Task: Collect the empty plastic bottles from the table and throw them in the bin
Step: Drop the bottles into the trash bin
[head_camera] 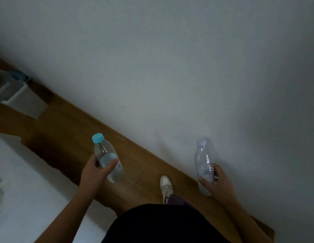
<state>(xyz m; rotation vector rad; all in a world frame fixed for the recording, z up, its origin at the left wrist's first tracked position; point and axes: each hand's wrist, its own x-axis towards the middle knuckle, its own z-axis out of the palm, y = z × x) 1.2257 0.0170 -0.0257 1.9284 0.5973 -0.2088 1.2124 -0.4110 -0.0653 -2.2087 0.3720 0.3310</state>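
Observation:
My left hand (95, 173) grips a clear plastic bottle with a blue cap (107, 157) around its middle, cap pointing up and away. My right hand (218, 183) holds a second clear bottle with a white cap (203, 160) by its lower half, in front of the wall. A white bin (21, 99) with an open top stands on the floor at the far left, well ahead of both hands.
A white wall (187, 67) fills the upper right. A strip of wooden floor (68, 127) runs diagonally between the wall and a white surface (29, 190) at lower left. My shoe (166, 187) is on the floor between my hands.

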